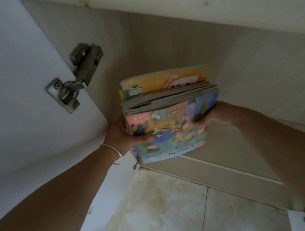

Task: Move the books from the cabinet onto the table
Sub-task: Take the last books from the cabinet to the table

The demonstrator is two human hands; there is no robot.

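1. Books (169,116), a stack of thin colourful ones, sit at the centre of the frame, held at the open front of the cabinet (231,75) above its bottom shelf.
2. Left hand (124,134) is closed on the stack's left edge, thumb across the top cover.
3. Right hand (214,116) grips the right edge, fingers hidden beneath.
4. Cabinet door (13,87) with its hinge (77,75) stands open at upper left; tiled floor (163,213) fills the lower frame.
5. Progress looks early: the stack is in hand, but no worktop is in view, so carrying and setting down remain.
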